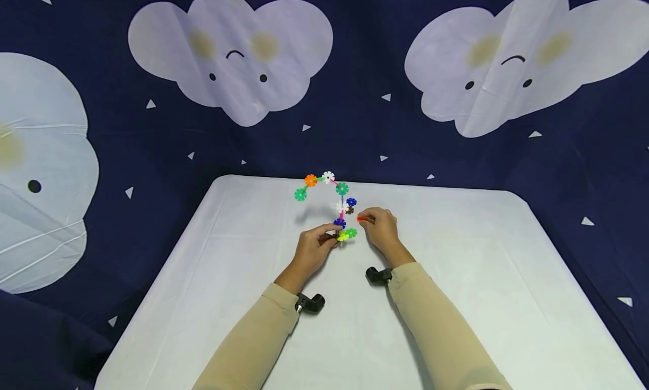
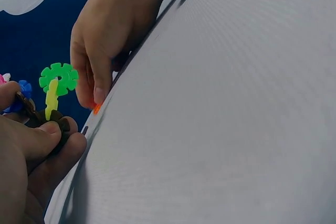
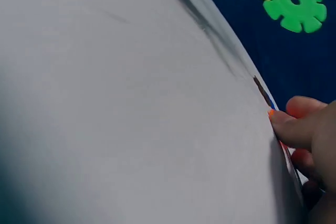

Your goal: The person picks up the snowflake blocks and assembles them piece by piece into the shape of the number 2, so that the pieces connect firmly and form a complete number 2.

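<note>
A curved chain of notched plastic snowflake discs (image 1: 342,189), in green, orange, white, blue and yellow, rises above the table. My left hand (image 1: 310,252) grips its lower end. In the left wrist view, the thumb and fingers pinch a dark brown disc (image 2: 62,137), joined to a yellow disc (image 2: 51,100) with a bright green disc (image 2: 65,80) beyond it. Just right of the chain, my right hand (image 1: 381,229) pinches an orange disc (image 1: 362,218), apart from the chain. The right fingers cover most of that disc.
A loose blue disc (image 1: 351,202) and a brown disc (image 1: 350,210) appear beside the chain, seemingly on the table. The white-covered table (image 1: 456,300) reaches back to a dark blue curtain (image 1: 355,142) with cloud prints. A black wrist device (image 1: 310,304) sits at the left cuff.
</note>
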Tool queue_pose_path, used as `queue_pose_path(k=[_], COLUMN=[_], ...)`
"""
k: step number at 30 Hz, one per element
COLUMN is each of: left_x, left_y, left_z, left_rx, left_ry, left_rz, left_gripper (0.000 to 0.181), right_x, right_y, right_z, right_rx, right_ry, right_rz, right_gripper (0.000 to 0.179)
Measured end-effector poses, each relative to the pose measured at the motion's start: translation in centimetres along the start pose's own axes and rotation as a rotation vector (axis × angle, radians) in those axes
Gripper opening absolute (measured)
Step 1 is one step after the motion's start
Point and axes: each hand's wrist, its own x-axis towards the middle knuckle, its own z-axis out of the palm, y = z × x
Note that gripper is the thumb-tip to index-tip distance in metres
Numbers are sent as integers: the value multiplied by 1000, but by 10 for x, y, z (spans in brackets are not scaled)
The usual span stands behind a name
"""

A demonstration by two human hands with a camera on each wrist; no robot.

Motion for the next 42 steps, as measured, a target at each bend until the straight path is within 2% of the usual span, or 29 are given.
queue_pose_path(k=[3,8,15,19,24,29,33,37,40,42], left_x=[0,0,-2,-3,-2,-1,-1,-1,-1,-1], left_y=[0,-1,-3,-4,-4,-3,-2,-1,-2,-3], left_z=[1,-1,-4,-3,-2,-1,-2,-2,-2,-3], left_rx=[-15,19,28,24,18,33,87,138,171,184], left_ry=[-13,-15,-2,-8,-7,-12,-25,-38,-43,-44], left_rz=[-5,1,24,34,40,42,39,46,75,102], left_gripper=[39,39,41,40,40,40,39,38,37,37], right_x=[-10,-28,-41,-45,-49,-51,-51,-55,-58,-59], right_y=[1,-3,-7,-5,-6,-7,-5,-23,-39,-41], right_z=[-4,-11,-14,-13,-13,-15,-16,-26,-34,-34], right_rx=[70,192,648,753,779,716,659,604,555,537], right_ry=[10,13,-48,-77,-80,-70,-74,-76,-63,-53], right_rz=[37,64,124,121,82,29,-19,-56,-70,-69], right_gripper=[14,15,20,21,21,21,19,17,16,16])
